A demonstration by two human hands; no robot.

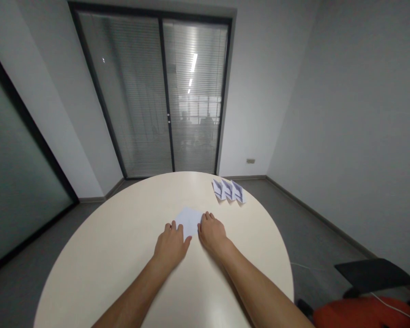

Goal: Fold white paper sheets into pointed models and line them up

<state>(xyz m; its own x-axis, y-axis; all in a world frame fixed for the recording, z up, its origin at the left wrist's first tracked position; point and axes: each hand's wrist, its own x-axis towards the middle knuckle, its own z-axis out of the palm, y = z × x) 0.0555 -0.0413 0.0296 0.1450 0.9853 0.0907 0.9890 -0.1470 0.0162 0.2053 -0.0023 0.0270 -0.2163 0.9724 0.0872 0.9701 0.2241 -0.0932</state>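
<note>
A small sheet of white paper (pixel 189 220) lies on the round table in front of me, its top edge coming to a blunt point. My left hand (pixel 171 241) rests palm down at the paper's lower left, thumb spread away from the fingers, fingertips touching its edge. On the opposite side, my right hand (pixel 212 231) has its fingers bent together over the paper's right edge. The fingers hide both side edges of the sheet. Farther back to the right, three folded paper pieces (pixel 228 191) with shaded creases lie in an overlapping row.
The cream round table (pixel 105 255) fills the lower middle. At the lower right stands a chair with a red seat (pixel 365 313) and a black part (pixel 375 274), a thin white cable beside it. Behind the table are glass panels with blinds (pixel 140 105) and grey walls.
</note>
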